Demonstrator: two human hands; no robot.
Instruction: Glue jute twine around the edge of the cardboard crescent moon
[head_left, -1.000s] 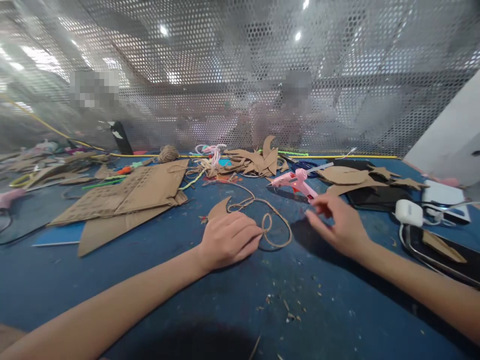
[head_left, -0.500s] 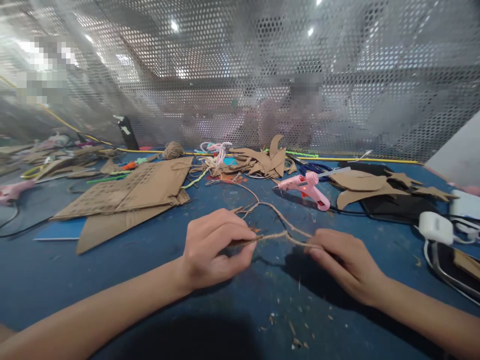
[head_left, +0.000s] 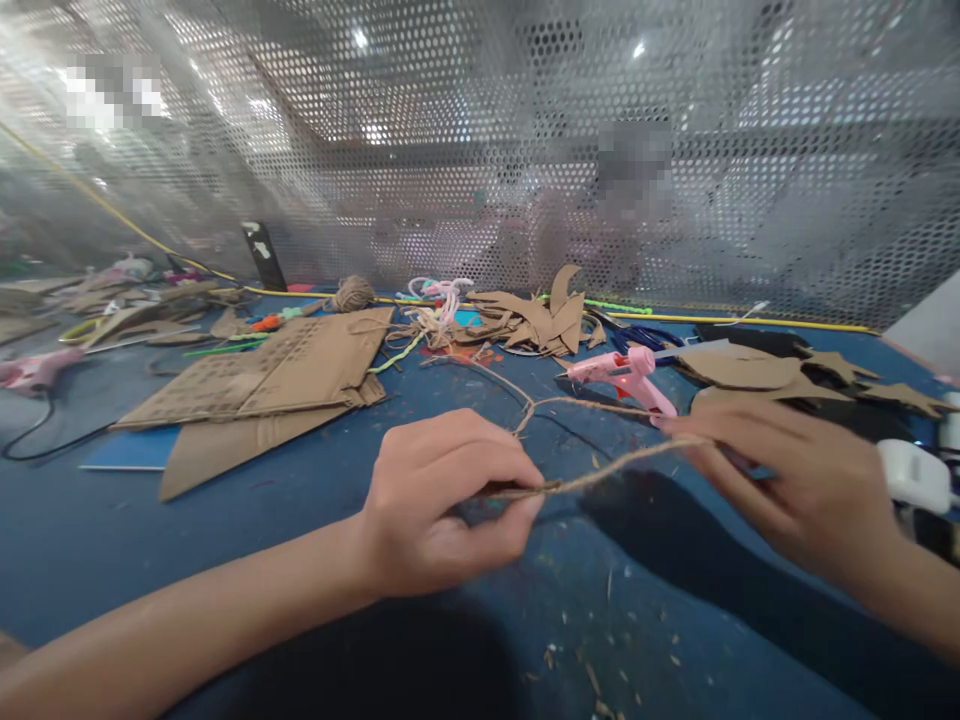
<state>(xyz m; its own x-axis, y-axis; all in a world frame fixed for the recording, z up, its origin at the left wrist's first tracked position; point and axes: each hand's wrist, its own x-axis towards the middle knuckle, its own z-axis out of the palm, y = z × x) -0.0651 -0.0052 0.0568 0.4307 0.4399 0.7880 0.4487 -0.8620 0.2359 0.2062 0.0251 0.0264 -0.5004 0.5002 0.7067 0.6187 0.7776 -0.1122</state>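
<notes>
Brown twine (head_left: 615, 465) stretches between my two hands above the blue table. My left hand (head_left: 454, 490) pinches it between thumb and forefinger, along with a thin brown piece I cannot make out clearly. At the right, my right hand (head_left: 787, 470), slightly blurred, is closed on the twine as well. One strand runs back from my right fingers to a bend, then on toward a pile of cords (head_left: 442, 315). Just behind my right hand lies a pink hot glue gun (head_left: 622, 372), its handle partly covered by my fingers.
Cardboard sheets (head_left: 285, 365) lie on the left, with a twine ball (head_left: 352, 294) behind them. Cut cardboard pieces (head_left: 536, 320) are heaped at the back, and more shapes (head_left: 757, 370) at the right. A perforated metal screen (head_left: 480, 150) rises behind. A white charger (head_left: 911, 472) sits far right.
My right hand has moved right and up, drawing the twine out longer and straighter. My left hand has shifted slightly right, still pinching. The view has turned slightly.
</notes>
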